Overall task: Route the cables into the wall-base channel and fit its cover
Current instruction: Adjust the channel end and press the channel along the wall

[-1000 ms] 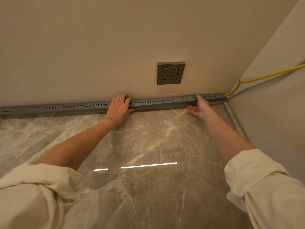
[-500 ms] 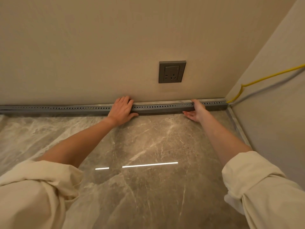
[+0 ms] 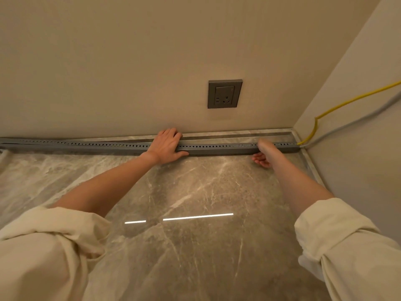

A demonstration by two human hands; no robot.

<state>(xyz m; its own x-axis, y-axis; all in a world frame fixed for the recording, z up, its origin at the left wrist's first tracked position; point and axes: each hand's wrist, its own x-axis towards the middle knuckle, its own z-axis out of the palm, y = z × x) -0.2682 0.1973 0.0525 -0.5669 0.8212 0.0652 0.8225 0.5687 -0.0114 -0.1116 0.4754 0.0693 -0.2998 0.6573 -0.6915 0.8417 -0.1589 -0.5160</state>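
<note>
A long grey perforated channel (image 3: 217, 146) lies on the floor along the wall base. Its right part stands a little off the wall, showing a marble base strip (image 3: 227, 135) behind it. My left hand (image 3: 167, 145) lies over the channel's middle, fingers across the top and thumb along the front face. Further right, my right hand (image 3: 265, 152) grips it with the thumb on top and the fingers curled under the front. A yellow cable (image 3: 329, 110) and a grey cable (image 3: 351, 123) run down the right wall to the channel's right end.
A grey wall socket (image 3: 224, 94) sits above the channel between my hands. The right wall (image 3: 358, 159) meets the back wall in a corner close to my right arm. Polished marble floor (image 3: 195, 192) stretches toward me. The channel's left end runs out of view.
The channel's right part has come away from the wall toward me, opening a gap that shows the marble strip. Both hands moved with it, and the right hand has turned thumb-up.
</note>
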